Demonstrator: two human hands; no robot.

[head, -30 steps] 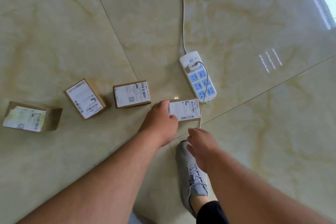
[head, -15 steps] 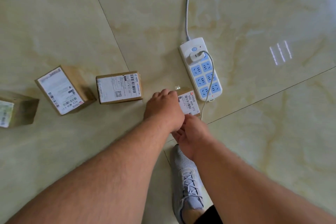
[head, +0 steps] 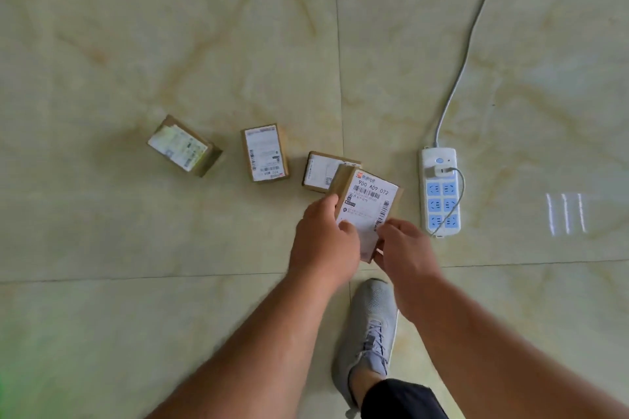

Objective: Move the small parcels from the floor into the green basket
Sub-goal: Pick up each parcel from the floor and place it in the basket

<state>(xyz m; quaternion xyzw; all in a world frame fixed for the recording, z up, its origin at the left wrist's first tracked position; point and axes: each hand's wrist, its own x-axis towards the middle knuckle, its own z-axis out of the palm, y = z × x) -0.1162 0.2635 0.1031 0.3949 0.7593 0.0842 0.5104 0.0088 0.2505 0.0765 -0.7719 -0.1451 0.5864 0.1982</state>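
Observation:
I hold a small brown cardboard parcel [head: 369,204] with a white shipping label above the floor, tilted, label facing up. My left hand [head: 323,241] grips its left edge and my right hand [head: 405,248] grips its lower right corner. Three more labelled parcels lie on the tile floor behind it: one [head: 320,170] partly hidden by the held parcel, one [head: 265,153] to its left, and one [head: 183,146] farthest left. The green basket itself is not in view; only a green blur shows at the bottom left corner.
A white power strip [head: 440,194] with blue sockets and a plugged-in charger lies right of my hands, its grey cable [head: 459,71] running to the upper right. My grey sneaker [head: 369,326] stands on the floor below my hands.
The parcel has come up off the floor between both hands and now faces me. The view has pulled back and shifted, so the other parcels appear farther away.

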